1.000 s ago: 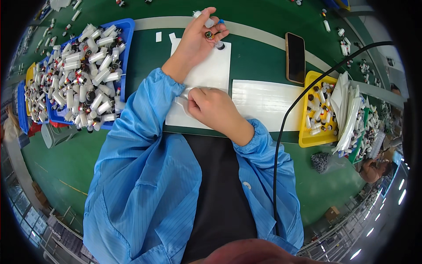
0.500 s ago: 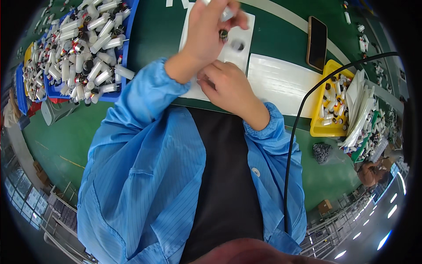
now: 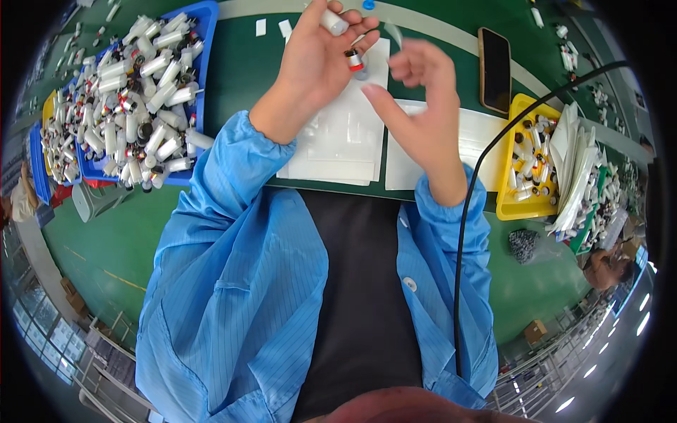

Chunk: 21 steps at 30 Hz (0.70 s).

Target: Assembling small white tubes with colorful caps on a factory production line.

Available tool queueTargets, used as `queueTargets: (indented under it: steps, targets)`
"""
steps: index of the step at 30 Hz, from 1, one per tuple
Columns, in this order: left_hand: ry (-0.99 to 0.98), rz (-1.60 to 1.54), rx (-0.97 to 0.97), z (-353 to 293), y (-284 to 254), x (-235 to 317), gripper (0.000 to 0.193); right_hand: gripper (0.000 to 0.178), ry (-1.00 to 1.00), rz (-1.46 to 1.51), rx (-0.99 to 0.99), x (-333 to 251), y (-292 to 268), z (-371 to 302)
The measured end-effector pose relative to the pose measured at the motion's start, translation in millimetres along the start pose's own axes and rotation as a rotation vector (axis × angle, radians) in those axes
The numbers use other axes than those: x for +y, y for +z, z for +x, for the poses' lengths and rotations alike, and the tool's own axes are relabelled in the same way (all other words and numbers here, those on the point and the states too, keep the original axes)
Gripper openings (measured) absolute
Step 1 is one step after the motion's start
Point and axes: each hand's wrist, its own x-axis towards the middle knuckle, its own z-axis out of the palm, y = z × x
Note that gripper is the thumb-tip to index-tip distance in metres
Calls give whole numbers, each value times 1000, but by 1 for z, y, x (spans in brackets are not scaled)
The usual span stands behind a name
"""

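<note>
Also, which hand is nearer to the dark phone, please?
Right. The right hand is left of the phone, apart from it; the left hand is farther left, holding a white cylinder.

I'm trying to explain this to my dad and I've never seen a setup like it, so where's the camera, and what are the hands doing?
There is no machine: these are a person's bare hands, in blue sleeves. The view comes from a wide fisheye camera worn on the head and looking down, so straight edges bend near the rim.

The left hand holds a white cylinder and a small part with a red band. The right hand is raised beside it; a thin pale piece by its fingers is too blurred to identify.

On the green table lie white sheets, a phone, a heaped blue tray to the left and a yellow tray of small parts to the right.
</note>
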Motion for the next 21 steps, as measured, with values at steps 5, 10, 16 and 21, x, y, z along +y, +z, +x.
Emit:
queueTargets:
  steps: [5, 10, 16, 21]
  targets:
    - [-208, -217, -282, 17, 27, 7, 34, 60, 69, 97, 155, 30, 21, 24]
    - [-49, 417, -471, 26, -3, 7, 48, 65, -26, 66, 280, 51, 24, 23]
    - [53, 684, -438, 28, -12, 2, 39, 66, 27, 148, 267, 63, 26, 24]
    - [131, 695, -386, 30, -13, 2, 33, 59, -135, -81, 285, 58, 15, 31]
